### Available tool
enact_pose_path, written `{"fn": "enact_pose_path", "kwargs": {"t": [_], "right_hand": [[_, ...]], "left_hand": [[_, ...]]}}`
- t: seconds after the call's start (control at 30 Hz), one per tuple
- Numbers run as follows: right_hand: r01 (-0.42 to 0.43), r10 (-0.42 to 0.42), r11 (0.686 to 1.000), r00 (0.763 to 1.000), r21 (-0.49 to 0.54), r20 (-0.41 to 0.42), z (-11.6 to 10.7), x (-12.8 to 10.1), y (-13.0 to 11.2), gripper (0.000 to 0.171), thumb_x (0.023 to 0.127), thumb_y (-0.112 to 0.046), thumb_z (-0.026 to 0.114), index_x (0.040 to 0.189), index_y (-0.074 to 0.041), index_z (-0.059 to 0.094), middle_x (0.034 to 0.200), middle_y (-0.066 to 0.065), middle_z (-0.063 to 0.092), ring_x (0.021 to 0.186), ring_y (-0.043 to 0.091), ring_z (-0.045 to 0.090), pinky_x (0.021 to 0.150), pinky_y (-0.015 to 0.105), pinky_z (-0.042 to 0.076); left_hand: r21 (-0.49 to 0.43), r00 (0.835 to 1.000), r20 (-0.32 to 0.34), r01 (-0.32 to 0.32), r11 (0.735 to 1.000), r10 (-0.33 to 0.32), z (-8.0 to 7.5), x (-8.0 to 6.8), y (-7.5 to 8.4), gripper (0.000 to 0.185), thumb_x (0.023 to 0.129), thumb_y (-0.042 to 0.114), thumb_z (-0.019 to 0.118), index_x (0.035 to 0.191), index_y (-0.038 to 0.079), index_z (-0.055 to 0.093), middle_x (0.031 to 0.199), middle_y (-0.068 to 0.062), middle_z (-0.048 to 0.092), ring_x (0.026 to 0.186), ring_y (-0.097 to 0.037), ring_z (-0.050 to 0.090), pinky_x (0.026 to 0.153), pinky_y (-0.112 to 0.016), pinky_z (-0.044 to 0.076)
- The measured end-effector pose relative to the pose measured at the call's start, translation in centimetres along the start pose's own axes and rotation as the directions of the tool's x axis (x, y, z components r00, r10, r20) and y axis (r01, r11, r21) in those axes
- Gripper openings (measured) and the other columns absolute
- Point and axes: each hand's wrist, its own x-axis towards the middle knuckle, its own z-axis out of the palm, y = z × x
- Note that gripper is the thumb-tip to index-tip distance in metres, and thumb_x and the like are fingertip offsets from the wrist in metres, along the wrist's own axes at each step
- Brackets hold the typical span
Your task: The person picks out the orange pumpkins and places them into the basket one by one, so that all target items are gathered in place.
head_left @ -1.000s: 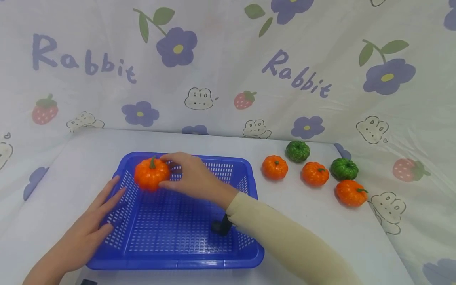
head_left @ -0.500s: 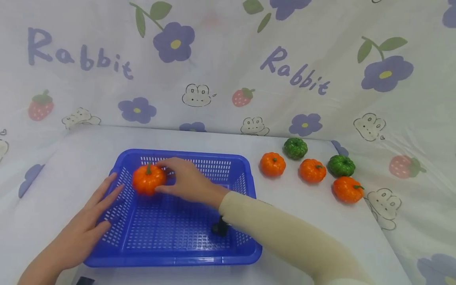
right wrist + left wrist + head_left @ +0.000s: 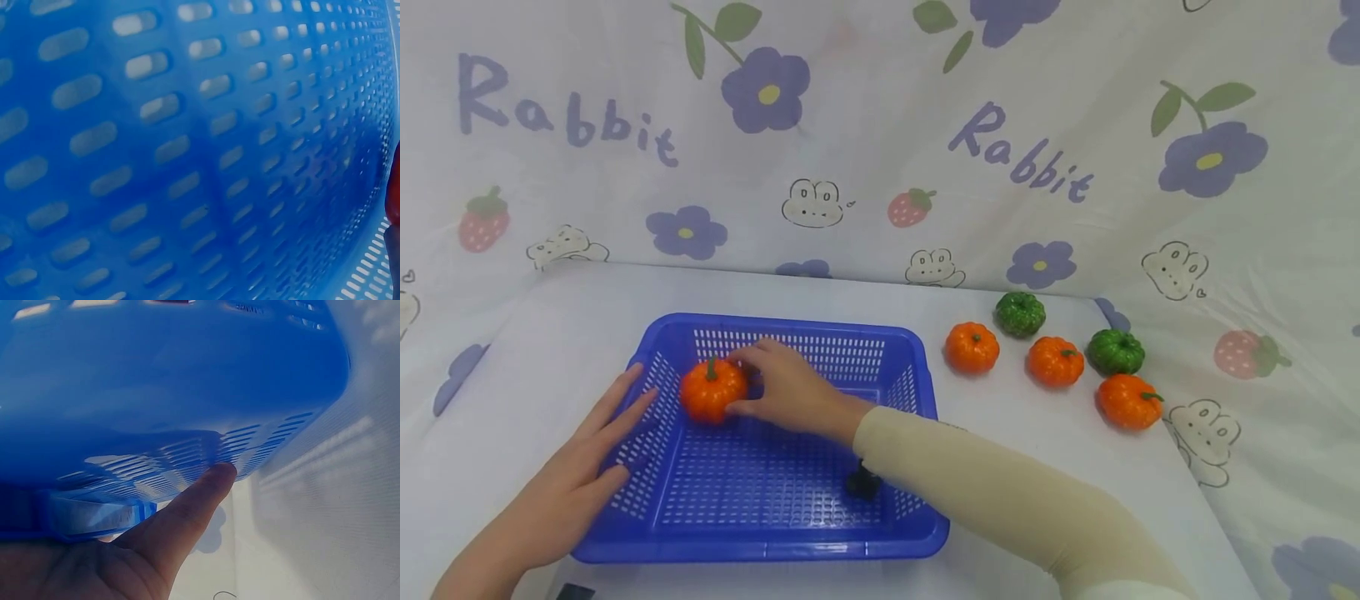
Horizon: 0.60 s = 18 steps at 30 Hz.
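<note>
Orange and glossy, the pumpkin [image 3: 711,393] has a round, ribbed body and a green stem [image 3: 712,368] which points up. It is upright inside the blue basket [image 3: 700,550], near the far left corner. The grip of the right hand [image 3: 793,390] pinches it from the right side. The left hand [image 3: 565,492] has its fingers spread at the basket's left rim. Three orange pumpkins [image 3: 972,348] and two green pumpkins [image 3: 1116,352] lie on the desk [image 3: 1015,417].

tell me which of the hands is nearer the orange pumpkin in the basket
Right. The right hand grips the orange pumpkin from its right side; the left hand is at the left rim of the basket, apart from the pumpkin.
</note>
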Motion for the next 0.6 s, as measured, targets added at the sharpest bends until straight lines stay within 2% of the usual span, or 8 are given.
{"fn": "enact_pose_path", "kwargs": {"t": [0.17,0.5,0.6], "right_hand": [[0.001,-0.001,1.0,1.0,-0.029,0.011,0.31,0.11,0.16,0.062,0.092,-0.036,0.089,0.145,-0.01,0.067,0.123,0.0,0.066,0.113,0.013,0.063,0.104,0.019,0.05],[-0.013,0.013,1.0,1.0,-0.02,0.009,0.71,0.34,0.5,0.063,0.091,-0.038,0.09,0.143,-0.011,0.068,0.122,-0.001,0.066,0.11,0.011,0.063,0.102,0.018,0.051],[-0.013,0.013,1.0,1.0,-0.022,0.007,0.68,0.32,0.5,0.064,0.09,-0.039,0.09,0.143,-0.011,0.067,0.123,-0.001,0.067,0.111,0.011,0.064,0.102,0.018,0.051]], "left_hand": [[-0.011,1.0,0.003,0.003,1.0,-0.003,-0.01,0.04,0.06,0.082,0.096,-0.008,0.051,0.173,0.011,0.029,0.183,-0.006,-0.001,0.162,-0.051,0.007,0.109,-0.089,0.017],[0.002,1.0,-0.002,-0.004,1.0,0.004,-0.04,0.09,0.09,0.083,0.095,-0.008,0.051,0.173,0.012,0.029,0.183,-0.005,0.0,0.162,-0.051,0.008,0.109,-0.088,0.018],[0.005,1.0,-0.005,-0.008,1.0,0.008,0.02,0.06,0.06,0.083,0.095,-0.008,0.051,0.173,0.012,0.029,0.183,-0.005,0.0,0.165,-0.042,0.007,0.109,-0.088,0.018]]}}
